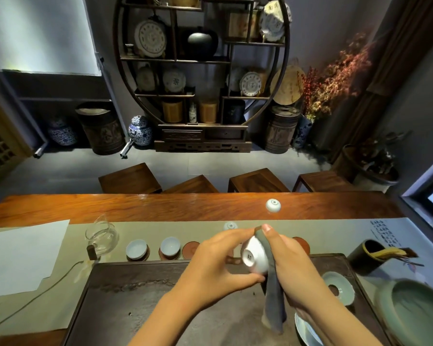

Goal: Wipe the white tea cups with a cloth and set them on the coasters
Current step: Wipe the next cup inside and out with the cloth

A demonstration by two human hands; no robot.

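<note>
My left hand (pixel 214 264) holds a white tea cup (pixel 256 255) on its side, foot toward me, above the dark tea tray (pixel 140 295). My right hand (pixel 289 267) presses a grey cloth (pixel 274 303) against the cup's rim side, the cloth's tail hanging down. Two white cups (pixel 136 248) (pixel 170 245) stand upright on coasters at the left. A bare reddish coaster (pixel 191 248) lies next to them; another coaster (pixel 302 243) peeks out behind my right hand. Two upturned cups (pixel 273 205) (pixel 230 226) rest farther back.
A glass pitcher (pixel 102 236) and white paper (pixel 20 258) sit at the left. A celadon strainer dish (pixel 338 285), a large green bowl (pixel 415 313), a pale plate (pixel 306 330) and a dark tool holder (pixel 368 255) crowd the right. Stools (pixel 258 181) line the table's far side.
</note>
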